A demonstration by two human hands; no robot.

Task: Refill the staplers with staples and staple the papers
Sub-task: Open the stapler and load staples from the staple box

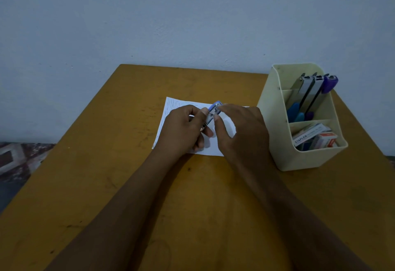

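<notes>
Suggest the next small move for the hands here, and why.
Probably the right hand should lift open the blue top of the stapler. The left hand grips it over the paper, right fingertips sit at its blue end, and the staple boxes are in the organizer. No loose staples show.

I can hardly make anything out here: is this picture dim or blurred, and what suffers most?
Head view: dim, bluish light, no glare; the blue stapler held between the left hand and right hand looks soft; marks on the paper are unreadable, yet STAPLER on a box in the organizer is legible.
</notes>
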